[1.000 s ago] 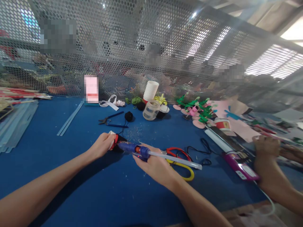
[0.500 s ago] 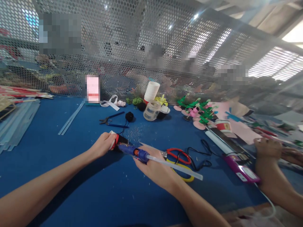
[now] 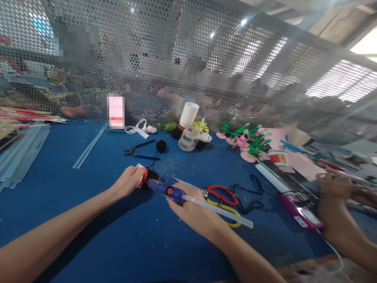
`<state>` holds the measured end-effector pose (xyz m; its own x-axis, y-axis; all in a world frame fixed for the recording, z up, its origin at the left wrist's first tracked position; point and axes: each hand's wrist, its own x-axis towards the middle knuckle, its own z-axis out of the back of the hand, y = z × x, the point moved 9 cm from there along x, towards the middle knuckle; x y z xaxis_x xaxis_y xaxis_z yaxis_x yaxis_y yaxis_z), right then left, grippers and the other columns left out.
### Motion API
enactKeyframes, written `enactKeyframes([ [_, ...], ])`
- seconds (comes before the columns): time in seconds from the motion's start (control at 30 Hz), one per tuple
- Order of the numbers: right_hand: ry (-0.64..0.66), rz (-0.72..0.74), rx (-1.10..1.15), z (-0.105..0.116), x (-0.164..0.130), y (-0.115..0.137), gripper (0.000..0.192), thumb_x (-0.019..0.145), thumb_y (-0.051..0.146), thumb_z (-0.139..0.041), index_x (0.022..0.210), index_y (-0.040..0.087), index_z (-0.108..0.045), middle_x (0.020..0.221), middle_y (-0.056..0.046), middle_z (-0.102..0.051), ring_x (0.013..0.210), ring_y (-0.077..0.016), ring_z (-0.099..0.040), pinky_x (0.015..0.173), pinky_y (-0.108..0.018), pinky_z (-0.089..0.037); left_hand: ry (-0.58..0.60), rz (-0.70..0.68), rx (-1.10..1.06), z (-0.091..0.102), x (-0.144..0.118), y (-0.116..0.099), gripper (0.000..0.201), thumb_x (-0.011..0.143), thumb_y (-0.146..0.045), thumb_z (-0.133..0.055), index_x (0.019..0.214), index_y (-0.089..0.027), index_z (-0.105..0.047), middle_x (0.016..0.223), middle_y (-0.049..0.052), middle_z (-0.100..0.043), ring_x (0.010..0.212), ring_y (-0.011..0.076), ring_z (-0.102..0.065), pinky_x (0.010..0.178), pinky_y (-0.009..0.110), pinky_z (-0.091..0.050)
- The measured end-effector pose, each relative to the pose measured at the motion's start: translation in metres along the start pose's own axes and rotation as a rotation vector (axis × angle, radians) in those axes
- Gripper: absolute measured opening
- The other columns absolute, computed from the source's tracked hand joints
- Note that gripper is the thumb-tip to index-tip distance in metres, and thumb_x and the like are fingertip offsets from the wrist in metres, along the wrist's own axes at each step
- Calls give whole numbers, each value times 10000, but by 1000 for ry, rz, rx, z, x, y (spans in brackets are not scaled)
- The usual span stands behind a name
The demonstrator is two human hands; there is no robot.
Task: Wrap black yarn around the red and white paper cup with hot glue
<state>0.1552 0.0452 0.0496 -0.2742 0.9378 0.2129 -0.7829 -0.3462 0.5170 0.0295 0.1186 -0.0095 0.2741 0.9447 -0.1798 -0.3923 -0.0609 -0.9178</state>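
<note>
My left hand point(image 3: 129, 181) is closed round a small paper cup point(image 3: 143, 176), white and red with a black part facing right. A black strand leads from near it to a ball of black yarn point(image 3: 161, 146). In my right hand point(image 3: 191, 210) is a blue glue gun point(image 3: 166, 190), a long clear glue stick point(image 3: 219, 210) jutting from its back. The gun's tip is close to the cup's black part; whether they touch I cannot tell. Scissors point(image 3: 222, 195) with one red and one yellow handle lie partly behind my right hand.
Pliers point(image 3: 134, 149), a clear plastic jar point(image 3: 188, 138) and stacked white cups point(image 3: 189, 114) sit ahead. Glue sticks point(image 3: 26, 153) lie left. Green and pink craft pieces point(image 3: 247, 137), a purple power strip point(image 3: 300, 211) and another person's hand point(image 3: 334, 186) are right. A perforated metal screen point(image 3: 159, 78) stands behind.
Both hands keep nearly the same place, with the glue gun still at the cup. The view has shifted only slightly.
</note>
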Motion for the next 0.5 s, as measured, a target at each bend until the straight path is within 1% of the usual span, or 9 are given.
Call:
enactKeyframes([
  [0.07,17,-7,1,-1,0,1,78,702,145,-456,662,177,-514,601,6,-548,533,-110,-483,515,-210,-354,2,-1,12,0,0,0,312,693,-350,-319,443,-169,-367,388,-58,-333,394,72,-279,411,211,-198],
  [0.17,-11,-20,-9,2,-1,0,79,711,152,-449,671,170,-515,617,-2,-555,547,-112,-487,528,-212,-359,0,8,25,-1,0,2,313,692,-352,-314,442,-170,-360,390,-58,-328,399,72,-277,411,212,-199],
  [0.33,9,12,6,-2,-1,-1,77,712,161,-457,663,177,-515,609,2,-563,538,-110,-495,515,-207,-359,2,10,38,-1,-1,1,307,686,-358,-306,450,-170,-360,395,-57,-321,401,73,-271,410,214,-195],
  [0.5,-53,3,33,4,3,-7,92,710,185,-457,708,169,-548,633,-22,-585,558,-131,-527,515,-220,-376,6,-10,92,0,-2,-1,310,687,-365,-310,442,-176,-321,411,-57,-282,416,72,-243,406,212,-173],
])
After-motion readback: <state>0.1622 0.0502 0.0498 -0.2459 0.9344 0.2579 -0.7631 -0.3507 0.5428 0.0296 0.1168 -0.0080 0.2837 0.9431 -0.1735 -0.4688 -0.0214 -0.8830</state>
